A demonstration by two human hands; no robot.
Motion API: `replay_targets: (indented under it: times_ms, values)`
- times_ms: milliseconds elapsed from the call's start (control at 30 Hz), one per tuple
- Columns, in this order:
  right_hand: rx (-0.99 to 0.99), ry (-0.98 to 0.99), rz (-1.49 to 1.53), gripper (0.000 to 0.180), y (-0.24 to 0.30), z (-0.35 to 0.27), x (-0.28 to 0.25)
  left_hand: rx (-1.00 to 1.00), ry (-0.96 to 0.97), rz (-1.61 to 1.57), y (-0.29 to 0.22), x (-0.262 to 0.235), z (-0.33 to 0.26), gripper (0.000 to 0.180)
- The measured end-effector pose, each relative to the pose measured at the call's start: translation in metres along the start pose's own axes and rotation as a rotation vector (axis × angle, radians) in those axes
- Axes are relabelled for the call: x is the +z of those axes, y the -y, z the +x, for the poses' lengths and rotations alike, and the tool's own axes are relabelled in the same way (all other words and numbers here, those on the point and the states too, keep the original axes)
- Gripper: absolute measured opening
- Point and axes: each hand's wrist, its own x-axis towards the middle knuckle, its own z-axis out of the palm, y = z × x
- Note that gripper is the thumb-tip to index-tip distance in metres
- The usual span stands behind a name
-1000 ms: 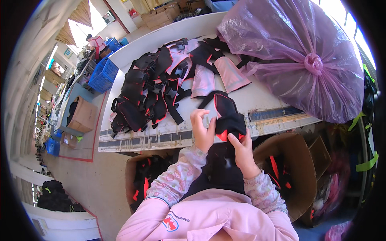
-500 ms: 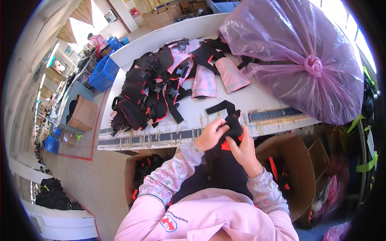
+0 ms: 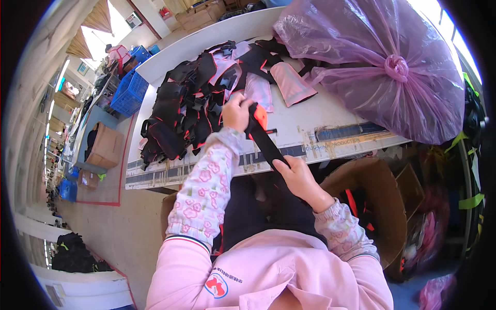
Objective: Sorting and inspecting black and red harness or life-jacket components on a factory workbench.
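Between my hands a black strap (image 3: 267, 146) is stretched on a slant above the table's front edge. It belongs to a black padded piece with a bright orange-red side (image 3: 261, 118). My left hand (image 3: 236, 112) grips the upper end of this piece, close to the pile. Lower and to the right, my right hand (image 3: 297, 177) pinches the strap's other end between thumb and fingers. Just beyond my left hand lies a heap of black padded straps (image 3: 178, 106) with red edging and buckles. Two pink-and-grey padded pieces (image 3: 290, 85) lie beside the heap.
A big tied purple plastic bag (image 3: 356, 67) fills the table's right side. Below the white table (image 3: 289, 121), an open cardboard box (image 3: 385, 206) holds black and red pieces. Blue crates (image 3: 130, 93) and a carton (image 3: 105, 144) stand at the left. A person in pink (image 3: 119, 54) works far off.
My left hand has moved up and left toward the heap, my right hand slightly down and left. The bunched black piece is now drawn out, its strap taut between them.
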Motion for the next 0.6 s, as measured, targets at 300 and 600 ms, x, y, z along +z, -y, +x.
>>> replay_targets:
  times_ms: [300, 600]
  values:
    - [0.159, 0.129, 0.235, 0.022, 0.024, -0.12, -0.052, 0.131, -0.072, 0.124, 0.019, -0.032, 0.063, 0.025]
    - [0.185, 0.247, -1.314, 0.018, -0.13, -0.34, -0.149, 0.23, 0.577, 0.209, 0.072, 0.033, 0.023, 0.037]
